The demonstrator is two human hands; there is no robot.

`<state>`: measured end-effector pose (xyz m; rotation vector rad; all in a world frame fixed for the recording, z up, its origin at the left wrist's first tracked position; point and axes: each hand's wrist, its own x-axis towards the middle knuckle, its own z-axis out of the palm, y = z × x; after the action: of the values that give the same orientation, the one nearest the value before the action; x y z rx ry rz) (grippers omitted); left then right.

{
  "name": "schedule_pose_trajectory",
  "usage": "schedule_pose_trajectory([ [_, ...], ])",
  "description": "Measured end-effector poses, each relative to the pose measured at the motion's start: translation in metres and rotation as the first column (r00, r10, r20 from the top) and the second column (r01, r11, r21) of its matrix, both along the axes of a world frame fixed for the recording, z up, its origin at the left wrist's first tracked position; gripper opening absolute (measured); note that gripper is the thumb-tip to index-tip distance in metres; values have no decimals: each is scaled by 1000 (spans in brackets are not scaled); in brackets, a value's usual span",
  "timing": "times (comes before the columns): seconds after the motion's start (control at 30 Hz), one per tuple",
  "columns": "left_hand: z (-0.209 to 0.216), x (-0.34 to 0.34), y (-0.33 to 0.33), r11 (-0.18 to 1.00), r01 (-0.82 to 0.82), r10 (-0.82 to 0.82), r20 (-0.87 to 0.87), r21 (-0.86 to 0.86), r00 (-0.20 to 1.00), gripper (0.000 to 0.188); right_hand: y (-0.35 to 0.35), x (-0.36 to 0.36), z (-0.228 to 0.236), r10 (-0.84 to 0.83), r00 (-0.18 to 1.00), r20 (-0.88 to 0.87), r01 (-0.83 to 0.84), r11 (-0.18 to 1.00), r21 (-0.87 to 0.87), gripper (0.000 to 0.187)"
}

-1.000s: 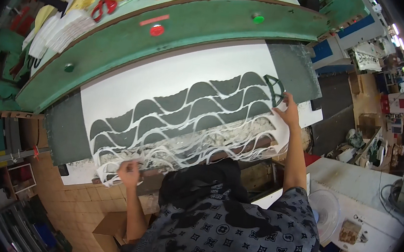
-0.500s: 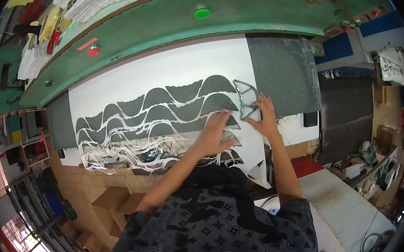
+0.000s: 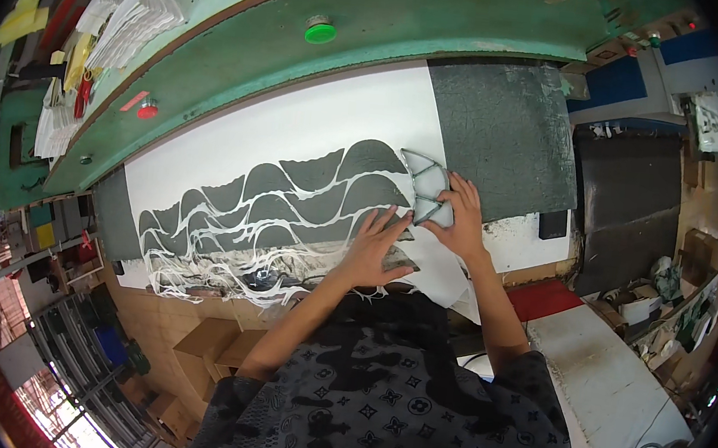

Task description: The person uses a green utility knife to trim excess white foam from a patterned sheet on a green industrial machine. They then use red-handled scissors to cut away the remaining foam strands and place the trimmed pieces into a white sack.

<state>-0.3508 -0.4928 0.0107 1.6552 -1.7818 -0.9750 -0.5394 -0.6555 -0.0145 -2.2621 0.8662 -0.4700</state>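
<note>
The left hand (image 3: 367, 253) has come over from the stringy white scraps (image 3: 170, 285) to beside the right hand (image 3: 462, 225), its fingers spread loose. The right hand's fingers pinch a fan-shaped, dark green metal frame (image 3: 416, 184), lying on the smooth white sheet (image 3: 326, 113), beside wavy holes (image 3: 374, 161).

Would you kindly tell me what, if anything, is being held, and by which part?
The right hand holds the dark, fan-shaped frame by its right edge, near the lower end.
</note>
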Motion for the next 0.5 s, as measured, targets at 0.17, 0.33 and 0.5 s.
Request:
schedule_pose_trajectory([
  [0.17,1,1,-2,1000,-5,5,-20,16,1000,97,-2,-1,0,7,1000,-12,-6,1000,10,61],
  [0.33,1,1,-4,1000,-13,14,-31,18,999,96,-3,0,1,5,1000,-16,-5,1000,2,58],
  [0.5,1,3,-5,999,-17,19,-50,35,999,95,-4,2,5,18,999,-28,-19,1000,-7,61],
])
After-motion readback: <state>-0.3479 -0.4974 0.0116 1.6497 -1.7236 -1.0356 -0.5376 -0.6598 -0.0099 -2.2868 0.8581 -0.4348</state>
